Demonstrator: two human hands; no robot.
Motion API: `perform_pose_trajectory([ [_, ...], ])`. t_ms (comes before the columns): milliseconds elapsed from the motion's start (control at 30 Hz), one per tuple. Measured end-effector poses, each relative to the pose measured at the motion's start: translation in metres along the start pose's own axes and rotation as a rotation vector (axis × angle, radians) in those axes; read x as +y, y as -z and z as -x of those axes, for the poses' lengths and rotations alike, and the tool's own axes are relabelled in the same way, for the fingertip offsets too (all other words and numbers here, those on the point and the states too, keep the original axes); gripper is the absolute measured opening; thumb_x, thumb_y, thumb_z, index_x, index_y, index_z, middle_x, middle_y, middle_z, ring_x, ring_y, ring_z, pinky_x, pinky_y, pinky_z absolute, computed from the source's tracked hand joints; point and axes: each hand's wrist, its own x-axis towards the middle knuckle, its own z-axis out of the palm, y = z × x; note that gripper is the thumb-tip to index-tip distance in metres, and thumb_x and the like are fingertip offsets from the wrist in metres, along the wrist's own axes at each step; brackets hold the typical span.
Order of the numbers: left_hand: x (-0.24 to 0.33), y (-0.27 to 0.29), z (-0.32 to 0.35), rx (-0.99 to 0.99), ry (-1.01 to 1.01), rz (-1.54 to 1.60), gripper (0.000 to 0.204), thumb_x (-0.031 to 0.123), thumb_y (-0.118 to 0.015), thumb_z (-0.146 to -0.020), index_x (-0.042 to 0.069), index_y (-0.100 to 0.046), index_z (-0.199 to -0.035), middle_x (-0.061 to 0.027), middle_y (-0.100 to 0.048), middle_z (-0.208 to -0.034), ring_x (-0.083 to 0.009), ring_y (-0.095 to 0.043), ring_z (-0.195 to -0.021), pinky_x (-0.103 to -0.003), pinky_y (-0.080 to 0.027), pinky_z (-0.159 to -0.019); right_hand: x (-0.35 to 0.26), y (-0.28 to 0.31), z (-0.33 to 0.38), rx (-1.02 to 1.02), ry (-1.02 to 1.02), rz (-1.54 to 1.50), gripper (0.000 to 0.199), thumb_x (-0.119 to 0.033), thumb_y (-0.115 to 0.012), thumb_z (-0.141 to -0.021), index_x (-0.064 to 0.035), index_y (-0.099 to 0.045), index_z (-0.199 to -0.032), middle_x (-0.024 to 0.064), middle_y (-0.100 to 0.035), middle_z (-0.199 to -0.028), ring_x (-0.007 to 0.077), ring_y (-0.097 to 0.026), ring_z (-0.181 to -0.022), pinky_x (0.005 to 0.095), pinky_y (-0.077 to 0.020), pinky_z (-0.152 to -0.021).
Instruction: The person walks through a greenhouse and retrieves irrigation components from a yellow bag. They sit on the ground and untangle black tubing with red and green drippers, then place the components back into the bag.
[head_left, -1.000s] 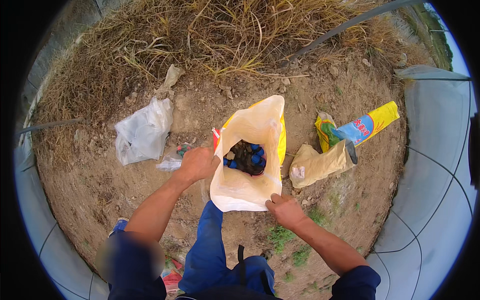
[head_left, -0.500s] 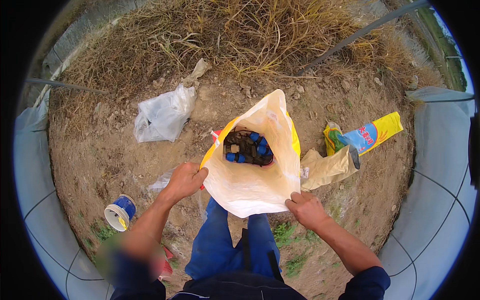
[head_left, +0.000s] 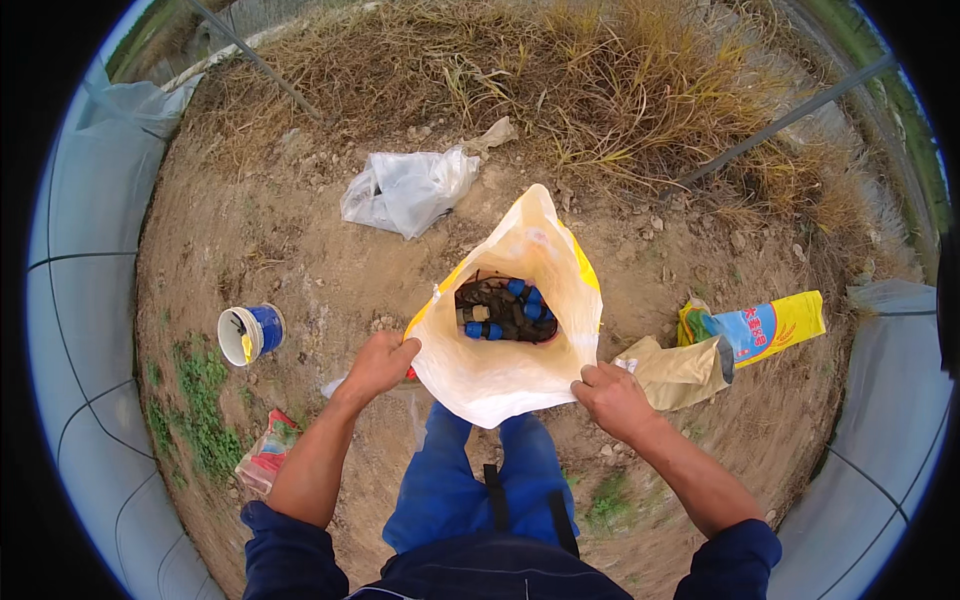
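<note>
Seen from above, a person in blue trousers stands on bare, dusty soil (head_left: 300,260) and holds a large woven sack (head_left: 505,330), white inside and yellow outside, open in front of their legs. The left hand (head_left: 378,365) is closed on the sack's left rim, fingers curled over the edge. The right hand (head_left: 612,398) grips the lower right rim the same way. Down in the sack lies a dark heap of small fittings (head_left: 505,310), some with blue caps; what exactly they are is hard to make out. On the ground to the left stands a small white and blue tub (head_left: 250,332). A crumpled clear plastic bag (head_left: 405,188) lies beyond the sack, near dry grass (head_left: 600,90). Just right of the right hand lies a tan bag (head_left: 680,370), touching a flattened yellow and blue bag (head_left: 765,328).
</note>
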Motion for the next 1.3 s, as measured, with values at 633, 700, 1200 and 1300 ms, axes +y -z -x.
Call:
perform_pose_trajectory([
  [633,-0.253,-0.077,0.056,-0.033,-0.041,0.016,0.041,0.035,-0.051,-0.088,0.001,-0.07,-0.075,-0.0235,-0.067,-0.073,-0.0416,-0.067,-0.073,-0.052,-0.052,-0.07,-0.162,-0.104,-0.152,-0.617,-0.111,0.129,0.024,-0.027,-0.066,-0.083,-0.0074,-0.069,-0.097,0.0142,-0.071,-0.097,0.0326,-0.067,-0.099,0.0478,-0.0522,-0.085],
  [700,-0.269,-0.093,0.061,-0.012,-0.152,-0.01,0.04,0.034,-0.053,-0.09,0.001,-0.069,-0.075,-0.0195,-0.064,-0.065,-0.0364,-0.066,-0.065,-0.049,-0.05,-0.065,-0.15,-0.163,-0.183,-0.718,-0.147,0.122,0.033,-0.029,-0.066,-0.085,-0.0103,-0.067,-0.113,0.0164,-0.068,-0.113,0.0309,-0.063,-0.11,0.0474,-0.0509,-0.09],
  [1200,-0.337,-0.145,0.09,0.065,-0.484,0.514,0.027,0.016,-0.061,-0.092,-0.002,-0.061,-0.072,-0.0082,-0.055,-0.055,-0.0199,-0.054,-0.046,-0.032,-0.04,-0.047,0.071,-0.638,-0.133,-0.412,-0.526,0.339,0.095,-0.031,-0.075,-0.078,-0.0067,-0.025,-0.154,0.0152,-0.03,-0.157,0.0353,-0.033,-0.142,0.0502,-0.0439,-0.101],
  [1300,-0.337,-0.165,0.094,0.19,-0.493,0.595,0.025,0.013,-0.06,-0.09,-0.004,-0.06,-0.072,-0.0074,-0.056,-0.055,-0.0162,-0.055,-0.047,-0.031,-0.038,-0.047,0.098,-0.673,-0.13,-0.08,-0.43,0.587,0.076,-0.022,-0.064,-0.086,-0.004,-0.031,-0.152,0.0186,-0.037,-0.152,0.0329,-0.037,-0.139,0.0538,-0.0374,-0.101],
])
